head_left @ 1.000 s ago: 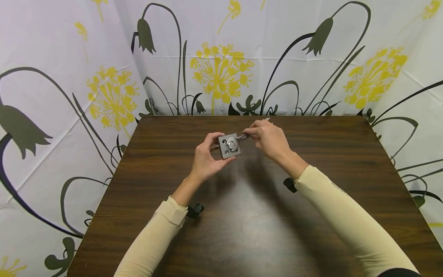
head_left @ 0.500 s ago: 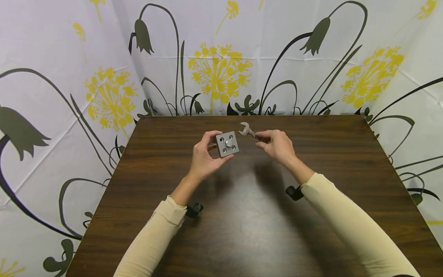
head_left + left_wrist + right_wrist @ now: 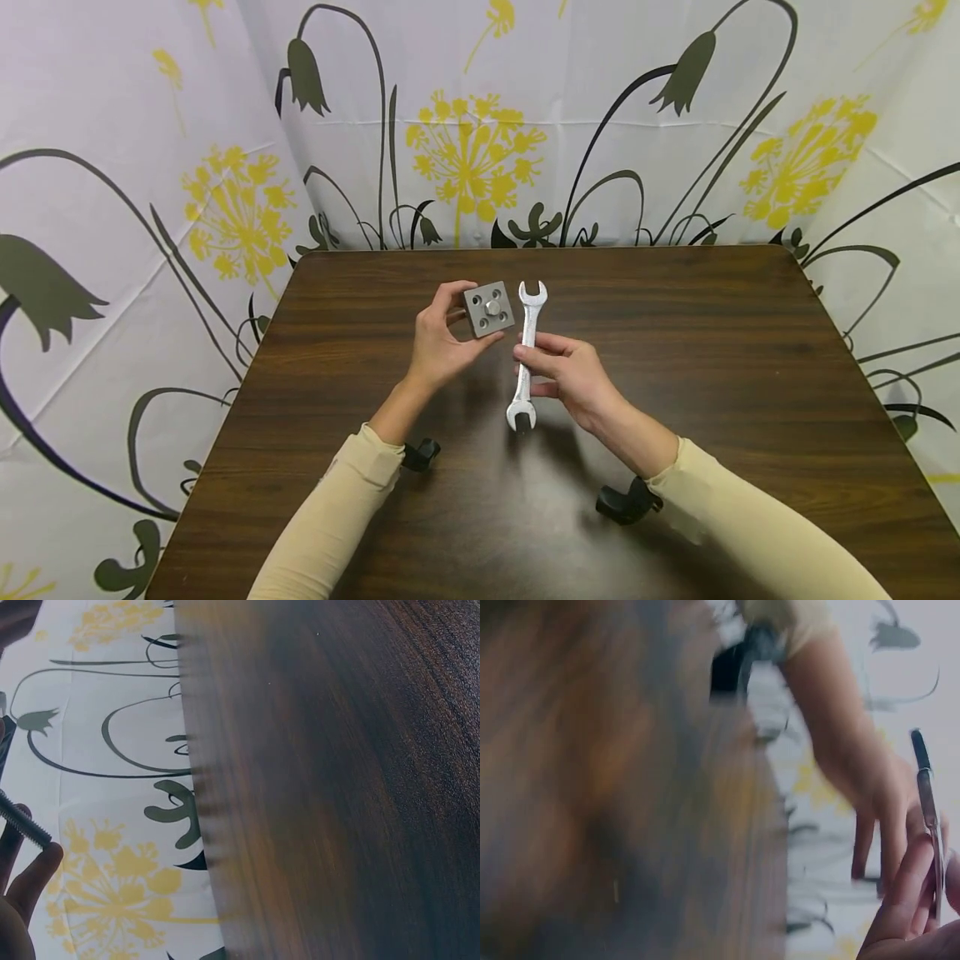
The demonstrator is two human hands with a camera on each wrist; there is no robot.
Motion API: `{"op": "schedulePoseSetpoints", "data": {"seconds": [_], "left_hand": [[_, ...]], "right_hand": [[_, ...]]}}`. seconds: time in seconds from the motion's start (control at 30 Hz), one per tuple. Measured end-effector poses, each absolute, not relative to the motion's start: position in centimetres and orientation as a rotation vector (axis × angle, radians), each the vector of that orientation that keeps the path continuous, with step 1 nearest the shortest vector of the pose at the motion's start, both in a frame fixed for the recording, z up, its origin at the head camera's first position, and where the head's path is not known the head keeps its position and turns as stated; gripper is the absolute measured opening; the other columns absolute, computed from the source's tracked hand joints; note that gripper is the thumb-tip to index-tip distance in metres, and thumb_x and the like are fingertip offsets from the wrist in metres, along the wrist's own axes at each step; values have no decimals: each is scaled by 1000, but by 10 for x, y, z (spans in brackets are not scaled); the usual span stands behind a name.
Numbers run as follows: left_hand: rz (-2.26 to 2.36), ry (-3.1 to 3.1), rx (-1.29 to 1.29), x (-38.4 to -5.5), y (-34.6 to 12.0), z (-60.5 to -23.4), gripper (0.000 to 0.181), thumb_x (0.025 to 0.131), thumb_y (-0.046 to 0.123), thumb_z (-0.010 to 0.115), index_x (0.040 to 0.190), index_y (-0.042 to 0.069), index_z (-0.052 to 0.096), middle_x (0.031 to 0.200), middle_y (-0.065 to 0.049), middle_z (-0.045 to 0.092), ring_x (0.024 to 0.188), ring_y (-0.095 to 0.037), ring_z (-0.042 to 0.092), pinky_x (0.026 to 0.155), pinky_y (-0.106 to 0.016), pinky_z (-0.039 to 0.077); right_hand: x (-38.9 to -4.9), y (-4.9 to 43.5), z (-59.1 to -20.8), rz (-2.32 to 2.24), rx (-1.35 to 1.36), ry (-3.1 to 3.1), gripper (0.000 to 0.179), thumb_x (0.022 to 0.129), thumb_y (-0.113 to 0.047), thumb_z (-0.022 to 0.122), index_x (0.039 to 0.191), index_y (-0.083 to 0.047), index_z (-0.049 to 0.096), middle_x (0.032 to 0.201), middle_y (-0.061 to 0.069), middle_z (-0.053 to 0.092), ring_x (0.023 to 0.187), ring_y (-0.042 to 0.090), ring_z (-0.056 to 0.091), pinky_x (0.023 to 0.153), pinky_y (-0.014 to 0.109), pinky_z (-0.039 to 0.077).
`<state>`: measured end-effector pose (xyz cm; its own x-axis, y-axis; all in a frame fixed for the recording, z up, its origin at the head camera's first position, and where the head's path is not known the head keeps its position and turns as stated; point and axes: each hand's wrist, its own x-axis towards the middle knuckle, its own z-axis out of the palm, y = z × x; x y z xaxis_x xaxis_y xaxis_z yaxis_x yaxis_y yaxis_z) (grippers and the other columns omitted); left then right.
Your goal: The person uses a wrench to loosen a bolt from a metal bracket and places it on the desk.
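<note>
A square grey metal block with several holes is held by its edges between the thumb and fingers of my left hand. A bolt head stands out at its middle. In the left wrist view a threaded bolt shank shows, with a fingertip at its end. My right hand grips a silver double open-ended wrench by its shaft. The wrench stands nearly upright just right of the block, apart from it. Seen from the right wrist, the wrench appears edge-on.
Both hands are above a dark wood-grain table. A white curtain with yellow and grey-green flowers hangs along its back and sides. Black wrist mounts sit at the sleeve cuffs.
The wrench has come off the bolt head and away from the block. My right hand has moved back toward me and turned the wrench nearly upright. The left hand barely shifts.
</note>
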<state>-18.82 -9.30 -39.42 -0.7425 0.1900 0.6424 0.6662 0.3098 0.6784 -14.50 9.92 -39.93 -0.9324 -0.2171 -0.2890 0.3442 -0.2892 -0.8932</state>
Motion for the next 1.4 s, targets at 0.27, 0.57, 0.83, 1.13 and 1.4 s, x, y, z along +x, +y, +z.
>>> {"op": "schedulePoseSetpoints", "data": {"seconds": [0.27,0.57,0.83,1.13,1.4], "left_hand": [[-1466,-2133,-749,-189,-93,-393,66,61,-6,86,117,-8,51,100,-20,65,90,-31,65,76,-45,56],[-1497,-2114,-740,-189,-93,-392,63,63,-6,84,117,-7,52,99,-19,65,91,-28,64,77,-47,55],[-1479,-2092,-711,-187,-89,-392,64,60,-4,87,114,-8,53,100,-20,65,91,-31,64,78,-48,55],[-1433,-2082,-708,-186,-86,-392,64,61,-4,87,114,-9,52,102,-19,66,90,-31,65,78,-47,54],[-1466,-2066,-683,-185,-83,-391,64,58,-8,87,113,-10,53,100,-22,63,90,-33,63,77,-51,55]], "right_hand": [[-118,71,-391,-2466,136,1100,38,95,-5,53,133,1,47,100,4,67,88,13,66,70,26,57],[-108,35,-385,-2548,125,838,40,97,-2,52,136,2,46,102,6,67,94,14,65,79,30,56],[-107,18,-390,-2549,156,757,21,97,-7,54,116,1,59,98,8,70,88,16,68,80,30,56],[-114,19,-390,-2547,176,744,15,97,-11,55,106,-2,64,96,10,71,88,17,69,79,32,56],[-120,18,-384,-2551,223,706,16,98,-12,54,107,-2,63,95,9,72,83,15,70,77,27,56]]}}
